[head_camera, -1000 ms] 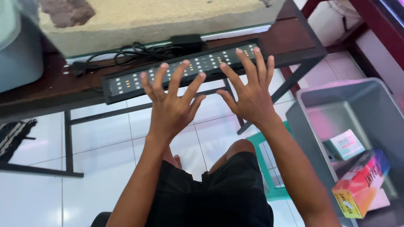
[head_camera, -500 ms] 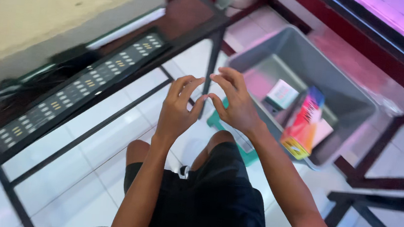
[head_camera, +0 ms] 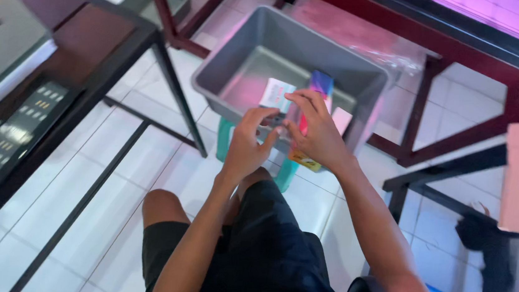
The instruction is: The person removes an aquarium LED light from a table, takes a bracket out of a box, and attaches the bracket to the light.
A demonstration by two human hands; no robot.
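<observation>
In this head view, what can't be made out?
- Colourful box: lower part hidden behind right hand.
- Whether left hand touches the grey bin: motion blur.
- White packet: print too small.
- Light bar: cut off by left edge.

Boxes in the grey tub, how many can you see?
3, perhaps more hidden. A white box lies at the left, a colourful box stands behind the right hand, and a pale box lies right of it, all in the grey tub.

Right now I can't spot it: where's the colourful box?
In the head view, upper centre: the colourful box stands inside the grey tub, just beyond the right hand.
</observation>
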